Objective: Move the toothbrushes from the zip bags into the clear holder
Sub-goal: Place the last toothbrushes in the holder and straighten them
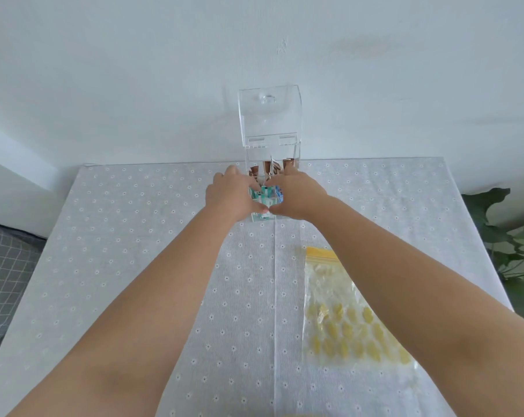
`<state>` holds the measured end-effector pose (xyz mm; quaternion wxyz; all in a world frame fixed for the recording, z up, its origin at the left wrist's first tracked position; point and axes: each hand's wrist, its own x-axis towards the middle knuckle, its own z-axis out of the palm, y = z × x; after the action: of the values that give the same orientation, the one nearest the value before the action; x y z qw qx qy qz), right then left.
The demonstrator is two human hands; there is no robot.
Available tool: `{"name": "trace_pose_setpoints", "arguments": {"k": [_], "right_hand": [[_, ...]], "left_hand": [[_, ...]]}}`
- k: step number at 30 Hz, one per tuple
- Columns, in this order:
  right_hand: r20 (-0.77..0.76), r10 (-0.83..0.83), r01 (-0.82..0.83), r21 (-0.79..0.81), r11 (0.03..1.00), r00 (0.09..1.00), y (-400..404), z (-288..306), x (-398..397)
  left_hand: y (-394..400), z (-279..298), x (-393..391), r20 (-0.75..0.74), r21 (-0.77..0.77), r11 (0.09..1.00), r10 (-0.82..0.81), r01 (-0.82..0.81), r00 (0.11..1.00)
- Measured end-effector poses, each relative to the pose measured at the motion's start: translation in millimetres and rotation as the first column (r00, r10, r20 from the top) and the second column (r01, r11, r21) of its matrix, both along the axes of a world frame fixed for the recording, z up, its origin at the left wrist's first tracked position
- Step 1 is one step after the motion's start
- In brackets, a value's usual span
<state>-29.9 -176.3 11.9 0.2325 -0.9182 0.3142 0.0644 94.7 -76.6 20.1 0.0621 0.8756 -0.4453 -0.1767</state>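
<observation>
A tall clear holder [269, 121] stands at the table's far edge, its hinged lid raised against the wall. My left hand [229, 194] wraps its lower left side and my right hand [300, 192] wraps its lower right side, thumbs meeting in front. Between my hands, teal, white and blue toothbrushes [265, 195] show through the clear front. A zip bag [345, 314] with a yellow strip and yellow print lies flat on the table at the right, partly under my right forearm. I see nothing inside it.
The table wears a grey cloth with small daisies [128, 266]. A white wall rises right behind the holder. A green plant [507, 236] stands beyond the right edge, and checked grey bedding [5, 281] lies to the left.
</observation>
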Motion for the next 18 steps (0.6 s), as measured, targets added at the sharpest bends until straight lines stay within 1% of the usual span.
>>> {"name": "trace_pose_setpoints", "arguments": {"k": [2,5,10,12,13,14,15,16,17,18], "right_hand": [[0.008,-0.003,0.003,-0.025,1.000,1.000,0,-1,-1],[0.013,-0.007,0.007,-0.066,0.998,1.000,3,-2,-1],[-0.025,0.026,-0.029,-0.137,0.990,0.999,8,-5,2],[-0.022,0.034,-0.037,-0.129,0.991,0.999,6,-7,1],[0.027,0.029,-0.027,-0.095,0.995,0.999,5,-7,-2],[0.121,0.008,-0.003,-0.041,0.999,0.993,3,-7,-5],[0.247,-0.042,0.039,0.016,0.999,0.968,1,-6,-10],[0.376,-0.122,0.106,0.063,0.992,0.919,-1,-6,-15],[0.479,-0.226,0.200,0.105,0.974,0.848,-4,-6,-20],[0.538,-0.347,0.312,0.159,0.937,0.768,-6,-8,-24]], "left_hand": [[2,-4,-3,-0.004,-0.022,1.000,0.010,-0.010,1.000],[4,-10,-6,0.035,-0.023,0.999,-0.021,0.022,0.999],[5,-16,-7,0.078,0.063,0.997,-0.060,0.055,0.995],[7,-17,-6,0.085,0.038,0.997,-0.073,0.070,0.994],[9,-19,-6,0.067,-0.029,0.998,-0.061,0.063,0.996],[12,-20,-6,0.022,-0.129,0.991,-0.033,0.036,0.999],[15,-23,-6,-0.049,-0.241,0.970,0.004,-0.016,0.999],[18,-25,-8,-0.134,-0.334,0.939,0.045,-0.088,0.990],[21,-26,-10,-0.225,-0.388,0.905,0.092,-0.176,0.970],[22,-28,-13,-0.319,-0.403,0.873,0.145,-0.273,0.937]]}}
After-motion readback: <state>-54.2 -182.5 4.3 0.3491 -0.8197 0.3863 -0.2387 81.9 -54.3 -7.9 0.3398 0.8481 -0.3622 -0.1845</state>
